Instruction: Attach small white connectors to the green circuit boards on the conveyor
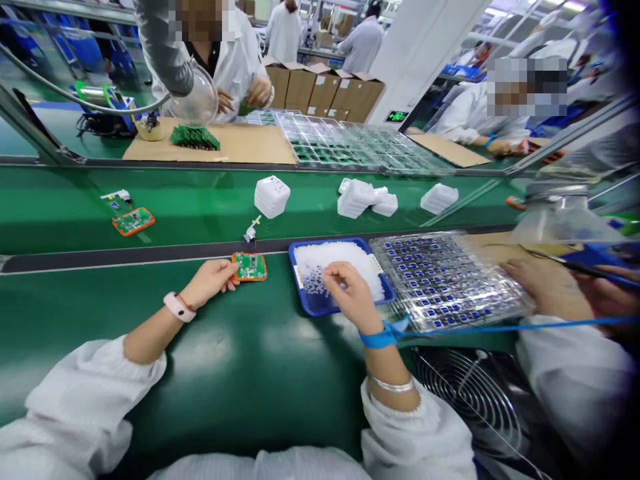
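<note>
My left hand [214, 279] pinches the left edge of a green circuit board [251, 267] with an orange rim, held just above the green bench. A small white part on wires [251, 231] lies just beyond the board. Over a blue tray [320, 309] filled with small white translucent pieces [320, 260], my right hand [349, 287] has its thumb and fingers pressed together. Whatever may be between those fingertips is too small to make out. A blue strap [379, 338] circles my right wrist.
Right of the tray, a clear plastic tray [450, 280] holds rows of small blue parts. A co-worker's hands [555, 287] reach in there. White blocks [273, 197] and another orange-rimmed board [134, 221] lie on the green belt. A black fan [470, 393] sits at lower right.
</note>
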### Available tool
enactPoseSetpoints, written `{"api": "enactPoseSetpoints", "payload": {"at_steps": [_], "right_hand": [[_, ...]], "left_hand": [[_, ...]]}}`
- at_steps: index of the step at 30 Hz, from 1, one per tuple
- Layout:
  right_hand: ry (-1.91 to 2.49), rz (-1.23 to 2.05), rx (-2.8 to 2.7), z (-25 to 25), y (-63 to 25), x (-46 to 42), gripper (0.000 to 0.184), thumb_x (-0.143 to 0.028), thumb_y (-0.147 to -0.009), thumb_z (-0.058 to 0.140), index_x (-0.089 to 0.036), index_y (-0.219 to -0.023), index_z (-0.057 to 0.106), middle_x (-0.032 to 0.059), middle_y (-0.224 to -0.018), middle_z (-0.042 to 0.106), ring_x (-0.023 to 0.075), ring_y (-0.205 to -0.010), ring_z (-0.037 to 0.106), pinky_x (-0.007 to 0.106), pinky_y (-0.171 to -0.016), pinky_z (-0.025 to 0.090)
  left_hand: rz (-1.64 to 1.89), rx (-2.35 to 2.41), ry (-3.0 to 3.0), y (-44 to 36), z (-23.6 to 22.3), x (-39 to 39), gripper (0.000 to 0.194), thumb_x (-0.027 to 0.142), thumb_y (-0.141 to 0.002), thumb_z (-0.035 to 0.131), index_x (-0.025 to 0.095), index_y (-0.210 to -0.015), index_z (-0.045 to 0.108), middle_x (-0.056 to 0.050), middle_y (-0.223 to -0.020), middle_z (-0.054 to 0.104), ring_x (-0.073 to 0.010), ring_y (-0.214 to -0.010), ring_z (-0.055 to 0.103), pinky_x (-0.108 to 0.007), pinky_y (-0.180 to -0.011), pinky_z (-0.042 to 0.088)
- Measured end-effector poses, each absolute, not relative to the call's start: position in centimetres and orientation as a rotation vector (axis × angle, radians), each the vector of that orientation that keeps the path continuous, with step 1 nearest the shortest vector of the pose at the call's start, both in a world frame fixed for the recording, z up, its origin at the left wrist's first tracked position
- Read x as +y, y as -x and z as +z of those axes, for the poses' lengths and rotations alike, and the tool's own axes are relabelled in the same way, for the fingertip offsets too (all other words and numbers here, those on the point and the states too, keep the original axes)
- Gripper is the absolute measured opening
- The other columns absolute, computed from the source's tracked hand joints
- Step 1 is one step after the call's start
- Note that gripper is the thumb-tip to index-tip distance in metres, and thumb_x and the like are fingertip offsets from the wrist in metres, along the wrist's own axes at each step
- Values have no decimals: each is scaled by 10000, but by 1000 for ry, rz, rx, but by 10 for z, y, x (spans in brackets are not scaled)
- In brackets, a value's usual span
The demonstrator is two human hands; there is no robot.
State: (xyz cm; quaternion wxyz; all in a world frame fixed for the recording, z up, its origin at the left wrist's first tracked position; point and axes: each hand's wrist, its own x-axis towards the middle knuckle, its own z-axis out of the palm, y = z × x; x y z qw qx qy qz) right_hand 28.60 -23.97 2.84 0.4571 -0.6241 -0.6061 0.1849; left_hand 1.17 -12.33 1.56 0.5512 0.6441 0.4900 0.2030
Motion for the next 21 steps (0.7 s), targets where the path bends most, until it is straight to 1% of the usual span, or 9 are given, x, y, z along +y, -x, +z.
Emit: {"api": "enactPoseSetpoints", "payload": {"at_steps": [3, 5, 6, 8, 10, 11, 14, 16, 21], "right_hand": [[1690, 358, -1512, 24, -312, -249, 102, -283, -813, 539, -193, -776, 570, 55, -848, 559, 169, -738, 522, 327, -675, 439], [1760, 323, -1526, 22, -322, -253, 102, -281, -809, 536, -192, -767, 565, 56, -836, 555, 178, -753, 520, 337, -691, 435], [1786, 328, -1541, 21, -325, -254, 103, -276, -806, 532, -192, -754, 561, 58, -828, 552, 184, -764, 522, 340, -699, 434], [1827, 367, -1588, 19, -327, -255, 109, -261, -799, 526, -193, -718, 552, 58, -809, 551, 192, -782, 525, 343, -708, 431], [1859, 416, -1642, 17, -327, -255, 122, -245, -791, 526, -194, -683, 548, 55, -783, 549, 195, -788, 524, 343, -711, 428], [1872, 437, -1668, 15, -327, -254, 127, -239, -788, 527, -194, -671, 551, 51, -769, 547, 194, -784, 521, 343, -711, 426], [1909, 455, -1712, 11, -328, -254, 141, -227, -780, 528, -193, -646, 554, 42, -730, 537, 192, -765, 509, 349, -714, 419], [1926, 447, -1723, 8, -328, -255, 149, -219, -776, 527, -191, -632, 551, 40, -717, 529, 192, -760, 503, 353, -719, 415], [1936, 465, -1730, 7, -326, -256, 158, -207, -771, 526, -183, -617, 555, 50, -737, 522, 202, -777, 506, 364, -728, 411]], "left_hand": [[300, 1215, -1761, 1, 17, -144, 449, 561, -818, 429, 165, -626, 519, -28, -584, 610, -121, -490, 546, -219, -479, 398], [314, 1328, -2009, 6, 18, -148, 422, 551, -837, 415, 177, -689, 542, -21, -608, 608, -145, -538, 566, -253, -547, 428], [376, 1387, -2142, 7, 18, -149, 392, 545, -838, 427, 183, -768, 561, -30, -673, 626, -167, -600, 586, -275, -597, 444], [527, 1412, -2384, 6, 17, -148, 399, 545, -818, 478, 189, -982, 556, -77, -901, 646, -227, -813, 608, -333, -732, 459], [571, 1294, -2541, 3, 14, -147, 531, 559, -783, 535, 187, -1159, 494, -123, -1116, 595, -282, -1021, 554, -390, -854, 430], [548, 1226, -2585, 1, 12, -147, 582, 563, -770, 554, 190, -1209, 469, -130, -1169, 572, -298, -1076, 524, -410, -888, 411], [470, 1140, -2609, -2, 7, -146, 605, 543, -773, 566, 210, -1263, 440, -121, -1176, 573, -302, -1081, 513, -427, -905, 394], [454, 1104, -2586, -1, 6, -147, 577, 520, -783, 564, 205, -1252, 450, -116, -1154, 578, -289, -1063, 520, -409, -899, 400], [369, 860, -2553, -1, 10, -154, 590, 507, -748, 609, 204, -1234, 468, -91, -1150, 584, -271, -1075, 508, -375, -901, 396]]}}
